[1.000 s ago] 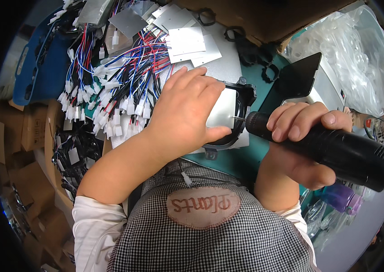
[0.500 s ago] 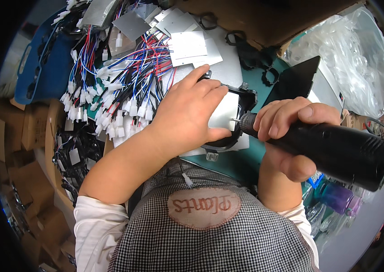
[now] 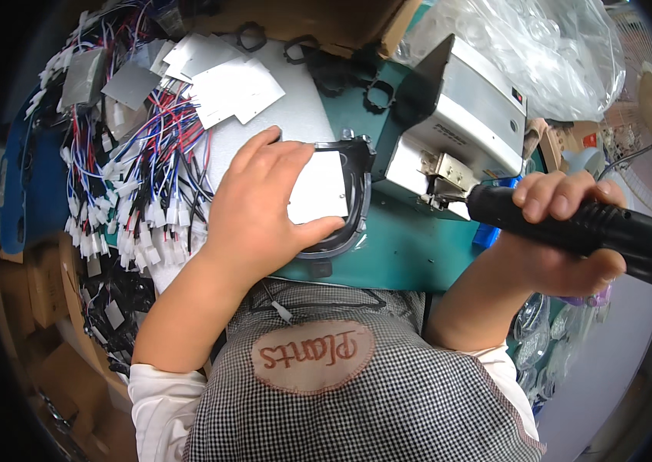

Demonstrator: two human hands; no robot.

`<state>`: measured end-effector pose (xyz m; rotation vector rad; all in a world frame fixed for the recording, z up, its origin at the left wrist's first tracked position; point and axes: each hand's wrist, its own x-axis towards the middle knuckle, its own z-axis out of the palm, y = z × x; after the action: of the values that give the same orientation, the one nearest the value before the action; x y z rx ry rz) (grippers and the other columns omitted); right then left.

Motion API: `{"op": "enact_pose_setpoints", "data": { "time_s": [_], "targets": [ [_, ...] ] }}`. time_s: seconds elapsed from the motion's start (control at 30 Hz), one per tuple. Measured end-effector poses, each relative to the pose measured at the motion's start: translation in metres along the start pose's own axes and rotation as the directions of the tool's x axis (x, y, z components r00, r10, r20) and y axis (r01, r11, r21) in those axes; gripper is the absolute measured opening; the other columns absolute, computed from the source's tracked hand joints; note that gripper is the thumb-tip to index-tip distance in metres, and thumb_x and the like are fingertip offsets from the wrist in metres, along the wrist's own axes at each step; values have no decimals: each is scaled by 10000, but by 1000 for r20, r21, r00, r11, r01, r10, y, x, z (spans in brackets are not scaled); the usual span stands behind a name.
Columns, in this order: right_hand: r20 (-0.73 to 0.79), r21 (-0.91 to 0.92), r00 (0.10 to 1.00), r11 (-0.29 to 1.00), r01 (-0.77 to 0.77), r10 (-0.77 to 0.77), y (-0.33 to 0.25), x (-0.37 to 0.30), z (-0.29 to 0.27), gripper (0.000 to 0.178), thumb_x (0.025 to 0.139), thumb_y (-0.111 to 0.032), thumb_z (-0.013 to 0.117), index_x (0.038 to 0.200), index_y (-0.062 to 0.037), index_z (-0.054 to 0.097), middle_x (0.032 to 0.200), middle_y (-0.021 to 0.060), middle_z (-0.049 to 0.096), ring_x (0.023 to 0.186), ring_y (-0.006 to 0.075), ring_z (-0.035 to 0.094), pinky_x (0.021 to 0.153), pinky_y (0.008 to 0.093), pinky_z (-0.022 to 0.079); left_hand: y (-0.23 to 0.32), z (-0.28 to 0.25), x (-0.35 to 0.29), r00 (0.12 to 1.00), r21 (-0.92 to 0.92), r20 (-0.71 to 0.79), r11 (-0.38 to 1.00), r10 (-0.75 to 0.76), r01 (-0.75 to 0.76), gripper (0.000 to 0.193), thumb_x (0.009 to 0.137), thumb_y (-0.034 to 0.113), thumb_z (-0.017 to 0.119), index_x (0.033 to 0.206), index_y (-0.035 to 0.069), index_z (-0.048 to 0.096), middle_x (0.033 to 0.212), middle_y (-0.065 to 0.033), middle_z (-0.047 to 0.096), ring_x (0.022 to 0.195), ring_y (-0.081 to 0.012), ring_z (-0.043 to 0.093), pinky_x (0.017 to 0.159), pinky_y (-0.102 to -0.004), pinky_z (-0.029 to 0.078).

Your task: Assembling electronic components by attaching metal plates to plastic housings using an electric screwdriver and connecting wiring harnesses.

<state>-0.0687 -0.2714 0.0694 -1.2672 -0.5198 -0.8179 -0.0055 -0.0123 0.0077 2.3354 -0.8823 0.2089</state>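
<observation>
My left hand grips a rounded black plastic housing, its fingers and thumb spread around a square silvery plate that lies in it. Part of the housing is hidden under the palm. In my right hand is a black electric screwdriver, held level with its tip pointing left. That tip meets the metal outlet of a white and grey screw feeder; whether a screw is on the bit is too small to tell.
Several loose metal plates rest on white foam. Left of them spread bundles of wires with white connectors. Black rings lie by a cardboard box. A clear bag of plastic parts fills the back right.
The screwdriver has left the plate in the housing and moved right to the screw feeder. My left hand still holds the housing. The whole view has swung to the right.
</observation>
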Motion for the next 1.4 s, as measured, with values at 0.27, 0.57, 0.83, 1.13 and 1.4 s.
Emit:
{"op": "enact_pose_setpoints", "data": {
  "time_s": [0.27, 0.57, 0.83, 1.13, 1.4],
  "targets": [
    [-30, -12, 999, 999, -35, 35, 15, -10, -7, 675, 833, -566, 610, 1182, -24, 408, 792, 137, 550, 580, 238, 567, 545, 360, 504, -1, 2, 0, 999, 45, -6, 998, 42, -42, 739, 512, 260, 860, 1140, -3, 572, 1131, -164, 602, 1161, -398, 501, 981, -455, 409],
    [104, 139, 980, 973, -182, 169, 12, -8, 10, 716, 809, -542, 661, 1193, 2, 398, 798, 131, 550, 604, 229, 571, 564, 348, 505, -2, -11, -3, 999, 18, 46, 1000, 22, -23, 727, 545, 264, 847, 1174, 31, 566, 1257, -175, 528, 1210, -402, 456, 998, -461, 391],
    [353, 323, 934, 929, -178, 56, 35, 6, 60, 747, 794, -602, 634, 1220, -14, 453, 835, 83, 541, 594, 174, 550, 547, 326, 467, -19, -27, -7, 975, -118, 202, 986, -95, 121, 735, 626, 310, 814, 1244, 42, 521, 1319, -192, 460, 1225, -386, 427, 1014, -430, 386],
    [324, 328, 942, 923, -199, 88, 59, -4, 105, 749, 791, -596, 644, 1204, -13, 421, 799, 99, 540, 597, 210, 576, 567, 352, 497, -25, -20, -12, 983, -142, 162, 983, -90, 113, 725, 593, 253, 828, 1237, 49, 563, 1298, -150, 480, 1190, -349, 447, 1006, -415, 382],
    [329, 331, 940, 922, -199, 85, 72, -6, 108, 700, 825, -553, 621, 1203, 0, 416, 800, 120, 533, 609, 228, 575, 576, 365, 499, -30, -22, -7, 980, -157, 187, 983, -60, 90, 709, 600, 261, 833, 1218, 33, 571, 1236, -138, 511, 1154, -333, 459, 987, -404, 394]
  ]
}}
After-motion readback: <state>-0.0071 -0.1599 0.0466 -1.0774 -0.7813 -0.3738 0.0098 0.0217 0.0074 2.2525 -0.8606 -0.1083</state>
